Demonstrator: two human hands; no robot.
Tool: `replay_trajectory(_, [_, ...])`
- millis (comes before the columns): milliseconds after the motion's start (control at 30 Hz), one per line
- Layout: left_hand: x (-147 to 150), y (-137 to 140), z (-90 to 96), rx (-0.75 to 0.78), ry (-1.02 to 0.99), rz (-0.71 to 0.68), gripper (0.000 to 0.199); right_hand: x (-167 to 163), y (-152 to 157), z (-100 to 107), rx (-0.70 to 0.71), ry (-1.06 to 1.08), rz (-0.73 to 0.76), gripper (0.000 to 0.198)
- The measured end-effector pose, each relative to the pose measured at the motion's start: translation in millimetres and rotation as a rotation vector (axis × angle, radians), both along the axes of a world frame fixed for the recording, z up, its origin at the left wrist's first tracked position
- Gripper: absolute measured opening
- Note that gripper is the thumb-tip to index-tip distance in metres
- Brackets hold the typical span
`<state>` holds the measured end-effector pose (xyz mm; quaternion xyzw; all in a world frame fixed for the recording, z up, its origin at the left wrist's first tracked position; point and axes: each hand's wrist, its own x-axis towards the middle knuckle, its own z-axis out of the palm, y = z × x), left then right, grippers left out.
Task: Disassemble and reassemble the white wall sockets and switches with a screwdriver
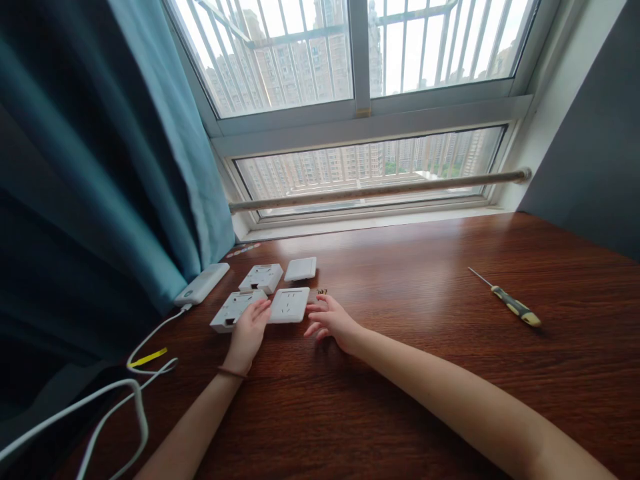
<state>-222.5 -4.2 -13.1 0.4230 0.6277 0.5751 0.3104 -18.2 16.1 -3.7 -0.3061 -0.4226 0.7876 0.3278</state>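
A white wall socket panel (289,305) with slots in its face lies flat on the brown wooden table. My left hand (251,325) is at its left edge, fingers stretched out and partly covering a white mounting box (230,312). To the right of the panel, my right hand (333,321) hovers with its fingers apart, the tips close to the panel's edge. Behind these sit a second white mounting box (261,277) and a plain white cover plate (301,269). Some small screws (321,291) lie just beyond my right fingertips.
A screwdriver (517,307) with a yellow and dark handle lies on the table (425,280) at the right. On the left are a white power bank (203,285), its white cable (143,393) and a yellow strip (149,357). A blue curtain (145,153) hangs beside the window.
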Motion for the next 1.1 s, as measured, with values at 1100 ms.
replay_trajectory(1100, [183,-2,23.7,-0.305,-0.524,-0.744,0.024,180,-17,0,0.213,-0.189,-0.334,0.033])
